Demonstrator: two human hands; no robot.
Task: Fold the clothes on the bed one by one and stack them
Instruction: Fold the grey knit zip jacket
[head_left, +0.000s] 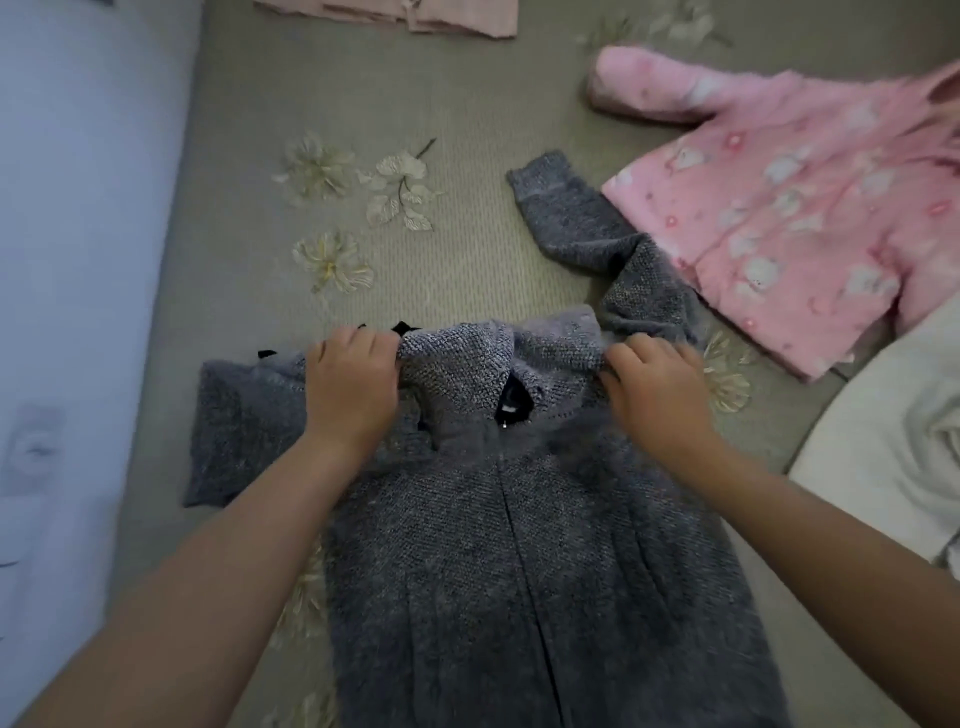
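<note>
A grey knitted zip jacket (519, 545) lies front up on the bed, collar away from me. My left hand (350, 382) grips the fabric at its left shoulder, and my right hand (652, 392) grips the right shoulder by the collar. One grey sleeve (571, 218) stretches up and to the right, the other (234, 431) lies bunched at the left. A pink patterned fleece jacket (789, 208) is spread out at the upper right, touching the grey sleeve. A folded pale pink garment (405, 13) shows at the top edge.
The bedspread (457, 104) is olive with embroidered flowers. A pale blue wall or panel (78, 260) borders the bed on the left. A white bundle of cloth (904, 441) sits at the right edge.
</note>
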